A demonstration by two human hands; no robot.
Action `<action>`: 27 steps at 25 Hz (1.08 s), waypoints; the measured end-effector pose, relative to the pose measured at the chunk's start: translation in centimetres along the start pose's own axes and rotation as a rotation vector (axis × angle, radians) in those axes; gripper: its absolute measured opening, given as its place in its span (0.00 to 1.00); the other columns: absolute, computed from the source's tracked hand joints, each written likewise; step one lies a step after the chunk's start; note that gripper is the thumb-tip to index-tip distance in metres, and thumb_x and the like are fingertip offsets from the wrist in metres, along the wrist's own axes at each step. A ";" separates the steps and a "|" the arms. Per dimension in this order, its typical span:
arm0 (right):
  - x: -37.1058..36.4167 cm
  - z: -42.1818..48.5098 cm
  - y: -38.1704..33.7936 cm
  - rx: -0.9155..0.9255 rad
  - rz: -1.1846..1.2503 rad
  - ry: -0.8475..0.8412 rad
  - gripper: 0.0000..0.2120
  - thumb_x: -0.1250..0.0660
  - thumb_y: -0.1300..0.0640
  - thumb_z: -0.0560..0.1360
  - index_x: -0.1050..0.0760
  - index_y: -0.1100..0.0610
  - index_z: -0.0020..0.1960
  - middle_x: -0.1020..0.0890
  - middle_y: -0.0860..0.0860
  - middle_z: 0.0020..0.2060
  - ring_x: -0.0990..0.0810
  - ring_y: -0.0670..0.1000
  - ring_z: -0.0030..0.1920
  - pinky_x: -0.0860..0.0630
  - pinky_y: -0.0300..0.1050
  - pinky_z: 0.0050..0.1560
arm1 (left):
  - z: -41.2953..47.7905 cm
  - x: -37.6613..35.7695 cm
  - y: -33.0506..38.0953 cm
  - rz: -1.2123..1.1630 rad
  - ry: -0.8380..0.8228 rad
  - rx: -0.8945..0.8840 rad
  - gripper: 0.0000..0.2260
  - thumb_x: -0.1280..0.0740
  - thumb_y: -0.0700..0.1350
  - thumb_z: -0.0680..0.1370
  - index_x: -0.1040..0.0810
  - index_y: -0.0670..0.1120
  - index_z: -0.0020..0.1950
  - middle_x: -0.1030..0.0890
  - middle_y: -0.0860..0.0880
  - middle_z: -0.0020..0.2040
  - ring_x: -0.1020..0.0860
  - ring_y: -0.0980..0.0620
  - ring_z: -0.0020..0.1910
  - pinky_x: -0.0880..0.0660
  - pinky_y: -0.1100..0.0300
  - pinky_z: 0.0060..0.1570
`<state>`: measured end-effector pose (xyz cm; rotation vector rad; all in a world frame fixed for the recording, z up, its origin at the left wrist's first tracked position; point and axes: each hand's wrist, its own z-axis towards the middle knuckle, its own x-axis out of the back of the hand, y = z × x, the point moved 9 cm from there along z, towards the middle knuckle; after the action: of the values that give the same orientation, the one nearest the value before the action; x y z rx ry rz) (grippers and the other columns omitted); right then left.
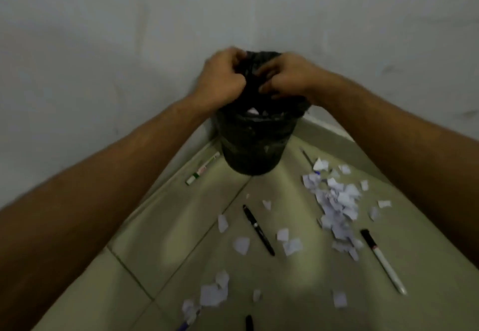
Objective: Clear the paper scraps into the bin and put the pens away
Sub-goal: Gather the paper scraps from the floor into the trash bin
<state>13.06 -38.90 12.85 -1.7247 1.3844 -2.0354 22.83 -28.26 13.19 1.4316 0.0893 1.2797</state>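
A small bin [255,144] lined with a black bag stands in the floor corner against the wall. My left hand [220,79] and my right hand [285,76] are both above it, fingers closed on the black bag's top edge. A white scrap shows inside the bin. A large heap of paper scraps [334,203] lies right of the bin, and looser scraps [213,293] lie nearer me. On the floor lie a black pen [258,229], a white marker with a black cap [383,260] and a white and green marker [202,168] by the wall.
White walls meet behind the bin. The floor is pale tile with dark grout lines. A thin dark pencil [307,158] lies right of the bin. Another dark pen tip [248,323] and a blue pen end [184,326] show at the bottom edge.
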 end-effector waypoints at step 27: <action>-10.8 -11.3 25.9 -0.104 -0.524 -0.162 0.31 0.32 0.41 0.74 0.37 0.45 0.74 0.33 0.57 0.69 0.33 0.63 0.67 0.28 0.58 0.62 | -21.7 -9.7 -17.2 0.227 -0.405 0.108 0.20 0.30 0.39 0.73 0.24 0.51 0.64 0.25 0.47 0.61 0.22 0.51 0.51 0.24 0.57 0.45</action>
<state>-4.00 -40.78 -12.08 -2.4440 1.0868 -2.0103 13.41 -14.64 -11.05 1.8076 -0.2868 1.1523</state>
